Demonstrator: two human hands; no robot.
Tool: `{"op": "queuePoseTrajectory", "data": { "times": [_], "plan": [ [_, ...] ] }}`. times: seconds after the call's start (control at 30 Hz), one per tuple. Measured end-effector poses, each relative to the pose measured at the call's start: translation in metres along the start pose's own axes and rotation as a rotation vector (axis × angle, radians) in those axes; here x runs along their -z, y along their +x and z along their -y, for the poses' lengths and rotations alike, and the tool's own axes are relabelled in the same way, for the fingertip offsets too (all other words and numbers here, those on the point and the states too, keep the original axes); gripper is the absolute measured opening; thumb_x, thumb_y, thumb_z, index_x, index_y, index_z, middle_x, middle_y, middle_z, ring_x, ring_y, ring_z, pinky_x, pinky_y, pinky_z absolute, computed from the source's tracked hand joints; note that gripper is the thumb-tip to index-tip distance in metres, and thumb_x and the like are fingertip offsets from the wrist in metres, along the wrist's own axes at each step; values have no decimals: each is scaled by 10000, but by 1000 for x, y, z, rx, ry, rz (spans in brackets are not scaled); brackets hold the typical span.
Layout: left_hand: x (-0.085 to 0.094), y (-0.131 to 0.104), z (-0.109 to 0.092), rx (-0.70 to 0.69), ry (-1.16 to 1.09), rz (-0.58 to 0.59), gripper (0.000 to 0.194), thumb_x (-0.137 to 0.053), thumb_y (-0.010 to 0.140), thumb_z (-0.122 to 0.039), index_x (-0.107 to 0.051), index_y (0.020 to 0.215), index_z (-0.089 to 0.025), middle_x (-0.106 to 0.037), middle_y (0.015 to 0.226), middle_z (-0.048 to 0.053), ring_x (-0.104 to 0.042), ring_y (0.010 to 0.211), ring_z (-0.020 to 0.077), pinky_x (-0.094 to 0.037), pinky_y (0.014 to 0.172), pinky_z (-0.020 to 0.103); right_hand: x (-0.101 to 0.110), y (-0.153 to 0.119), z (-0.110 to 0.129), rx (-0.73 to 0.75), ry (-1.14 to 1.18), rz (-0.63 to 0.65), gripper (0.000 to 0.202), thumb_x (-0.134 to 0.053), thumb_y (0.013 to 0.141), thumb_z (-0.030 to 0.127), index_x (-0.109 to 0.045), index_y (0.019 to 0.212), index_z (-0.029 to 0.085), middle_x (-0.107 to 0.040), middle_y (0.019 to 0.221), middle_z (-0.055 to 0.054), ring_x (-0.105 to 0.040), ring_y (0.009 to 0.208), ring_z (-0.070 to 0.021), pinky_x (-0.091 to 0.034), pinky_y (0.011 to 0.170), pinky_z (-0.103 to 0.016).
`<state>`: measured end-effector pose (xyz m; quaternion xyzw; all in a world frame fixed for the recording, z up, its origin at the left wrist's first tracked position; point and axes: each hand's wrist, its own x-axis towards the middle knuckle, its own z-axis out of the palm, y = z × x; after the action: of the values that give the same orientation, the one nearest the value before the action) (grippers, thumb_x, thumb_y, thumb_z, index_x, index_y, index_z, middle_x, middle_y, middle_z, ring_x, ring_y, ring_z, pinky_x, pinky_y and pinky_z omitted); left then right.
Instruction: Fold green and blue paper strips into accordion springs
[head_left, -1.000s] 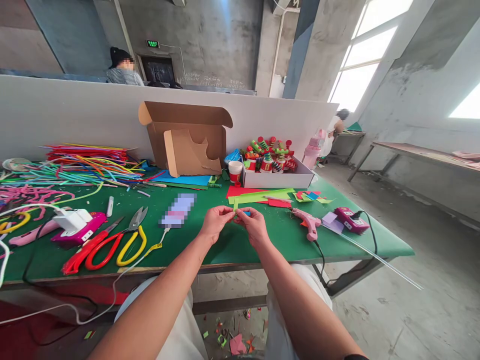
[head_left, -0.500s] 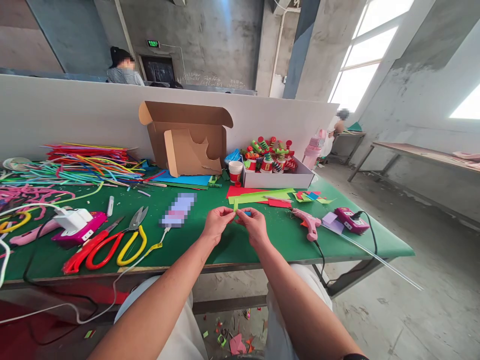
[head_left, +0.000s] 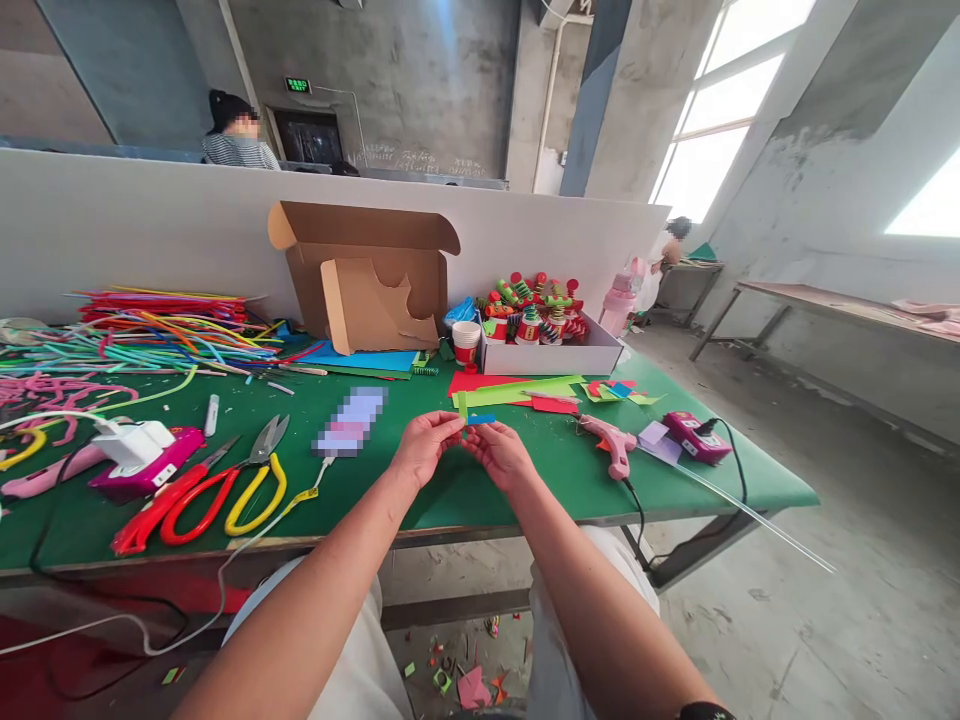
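A light green paper strip [head_left: 463,404] stands upright, and a blue paper strip [head_left: 481,419] lies crosswise to its right, the two meeting at a corner. My left hand [head_left: 421,446] pinches that corner between thumb and fingertips. Close beside it, my right hand [head_left: 501,455] has its fingers bent and loosely fanned just under the blue strip, touching the strips near the corner. Fingertips partly hide where the strips join. Both hands are held above the front of the green table [head_left: 450,505].
Red-handled pliers [head_left: 180,500], yellow-handled scissors [head_left: 259,490] and a phone [head_left: 351,422] lie left. A pink glue gun [head_left: 611,442] and a purple power socket [head_left: 697,438] are right. Behind stand paper cups [head_left: 466,343], a white box [head_left: 551,358] of crafts and a cardboard box [head_left: 367,235].
My right fingers have loosened and slid lower, so more of the blue strip shows. My left hand keeps its pinch. The whole view has shifted slightly.
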<state>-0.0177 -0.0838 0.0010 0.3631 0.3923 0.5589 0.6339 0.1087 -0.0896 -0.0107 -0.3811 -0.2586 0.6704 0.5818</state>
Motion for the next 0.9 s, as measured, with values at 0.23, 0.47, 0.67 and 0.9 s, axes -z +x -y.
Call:
{"op": "queuePoseTrajectory", "data": {
  "times": [0.23, 0.47, 0.67, 0.9],
  "plan": [
    [1, 2, 2, -19, 21, -21, 409, -895, 360, -357, -672, 633, -147, -636, 603, 8, -559, 582, 114, -458, 614, 270, 1, 1, -2, 19, -1, 37, 232, -861, 558, 244, -662, 636, 153, -613, 579, 23, -559, 520, -66, -556, 634, -210],
    [0, 2, 4, -65, 64, -38, 421, -886, 363, -394, -662, 623, -152, -640, 602, 13, -550, 565, 114, -455, 606, 276, 2, 2, -5, 55, -41, 48, 280, -884, 518, 287, -688, 672, 158, -608, 558, 27, -552, 505, -79, -555, 617, -240],
    [-2, 2, 3, -73, 95, -56, 376, -878, 369, -354, -660, 600, -153, -622, 572, 0, -532, 553, 103, -439, 592, 259, -1, -1, -4, 76, -68, 40, 352, -901, 458, 344, -693, 667, 151, -611, 568, 34, -548, 515, -65, -537, 616, -219],
    [1, 5, 5, -88, 153, -36, 354, -863, 380, -329, -685, 635, -159, -648, 597, 4, -555, 582, 122, -467, 645, 294, -1, -3, -2, 102, -112, 45, 351, -890, 458, 352, -686, 668, 160, -627, 582, 28, -573, 523, -88, -527, 619, -247]
  ]
}}
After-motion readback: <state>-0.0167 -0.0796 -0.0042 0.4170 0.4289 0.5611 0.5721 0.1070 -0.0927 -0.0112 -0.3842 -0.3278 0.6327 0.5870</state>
